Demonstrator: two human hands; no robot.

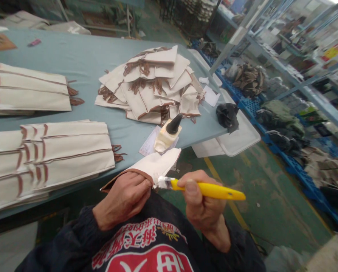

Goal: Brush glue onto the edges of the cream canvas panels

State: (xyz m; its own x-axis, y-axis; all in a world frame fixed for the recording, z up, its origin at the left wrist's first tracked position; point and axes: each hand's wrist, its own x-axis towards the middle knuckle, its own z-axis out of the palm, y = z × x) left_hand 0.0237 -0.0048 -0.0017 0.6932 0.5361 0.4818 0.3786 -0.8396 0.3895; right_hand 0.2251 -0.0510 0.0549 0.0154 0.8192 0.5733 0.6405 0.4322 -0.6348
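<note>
My left hand (126, 194) is closed on a cream fabric piece (154, 163) with brown edging, its fingers hooked over the trimmed edge at the table's front. In my right hand (204, 204) is a paintbrush (211, 190) with a yellow handle, gripped between thumb and fingers. The brush's pale bristles touch the fabric close to my left fingers. Just beyond the fabric, a cream bottle with a black pointed cap (166, 136) sits tilted on a slip of paper (149, 142).
A heap of cream pieces with brown cords (149, 87) lies at the table's far right. Neat stacks (72, 147) fill the left side. A black crumpled bundle (227, 116) rests at the right edge, beside a white tray (239, 136). Blue pallets (248, 104) hold fabric piles.
</note>
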